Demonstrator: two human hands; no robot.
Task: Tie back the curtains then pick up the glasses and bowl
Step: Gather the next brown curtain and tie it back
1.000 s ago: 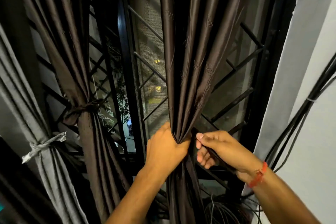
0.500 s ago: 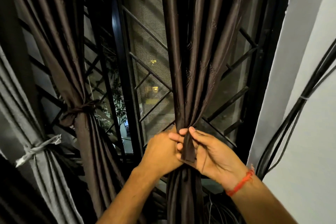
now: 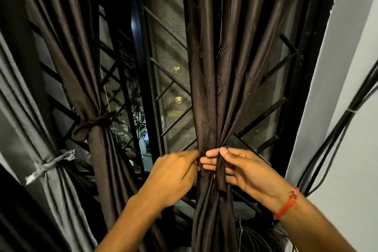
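A dark brown curtain (image 3: 221, 71) hangs in front of the window, gathered into a bundle at waist height. My left hand (image 3: 173, 174) grips the gathered fabric from the left. My right hand (image 3: 245, 170) pinches a brown tie strip (image 3: 221, 172) that hangs down across the front of the bundle. Further left, a second brown curtain (image 3: 81, 57) is bound with a brown tie (image 3: 92, 125). A grey curtain (image 3: 24, 108) at the far left is bound with a pale tie (image 3: 51, 164). No glasses or bowl are in view.
Behind the curtains is a window with a black metal grille (image 3: 167, 88) and mesh screen. A white wall (image 3: 351, 108) stands at the right, with black cables (image 3: 347, 120) running down it. A coil of cable (image 3: 261, 239) lies at the bottom right.
My right hand has brought the tie strip from behind the curtain round to its front. My left hand has slid from gripping the bundle's front to its left side.
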